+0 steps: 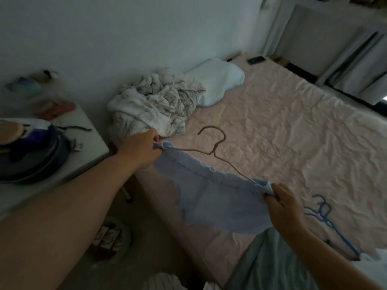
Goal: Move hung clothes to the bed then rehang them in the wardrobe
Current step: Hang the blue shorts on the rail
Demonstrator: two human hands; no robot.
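Over the bed (293,122), left hand (142,149) and right hand (287,208) each pinch one end of the blue garment (209,197) on a wire hanger (217,147); blue hangers (326,216) lie at 3 o'clock.

bed (293,114), pink sheet | crumpled blanket (155,103) | pillow (217,82) | blue hangers (326,216)

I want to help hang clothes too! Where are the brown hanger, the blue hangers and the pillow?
brown hanger (217,136), head view, on the curve of its hook.
blue hangers (326,214), head view, on the hooks lying on the sheet.
pillow (219,82), head view, on the middle of its top.
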